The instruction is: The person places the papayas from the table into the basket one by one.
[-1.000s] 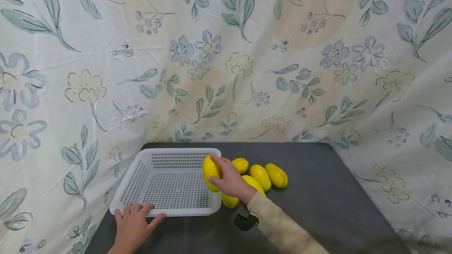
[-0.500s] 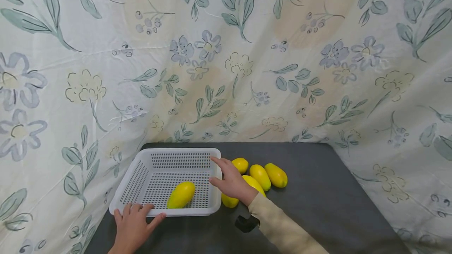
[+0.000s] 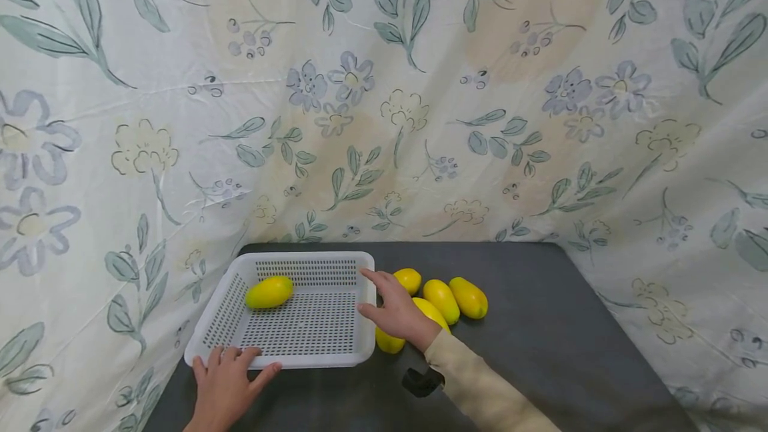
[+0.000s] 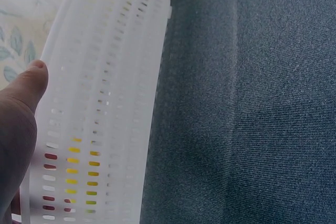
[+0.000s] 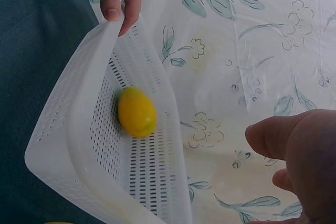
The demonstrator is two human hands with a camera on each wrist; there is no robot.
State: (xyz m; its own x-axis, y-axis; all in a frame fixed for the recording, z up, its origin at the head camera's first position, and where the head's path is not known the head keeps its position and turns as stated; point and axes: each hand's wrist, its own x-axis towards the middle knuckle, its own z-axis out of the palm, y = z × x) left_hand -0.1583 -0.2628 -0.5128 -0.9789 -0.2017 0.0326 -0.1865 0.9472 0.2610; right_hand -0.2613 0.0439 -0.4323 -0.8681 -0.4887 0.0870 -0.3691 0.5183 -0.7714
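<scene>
L hand grips basket near rim; R hand relaxed, holds nothing.
One mango in basket's far-left corner; 5 mangoes on table just right of basket.

Bright, even light; soft shadows

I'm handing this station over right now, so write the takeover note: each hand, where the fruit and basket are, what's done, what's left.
Left hand: grips the near rim of the white basket, fingers over the edge, thumb outside.
Right hand: open, holds nothing, hovers beside the basket's right wall above the pile.
One yellow mango lies in the basket's far left corner.
The other yellow mangoes lie together on the dark table, right of the basket; five show, partly hidden by the hand.
Done: one mango in the basket.
Left: likely the mangoes on the table.
</scene>
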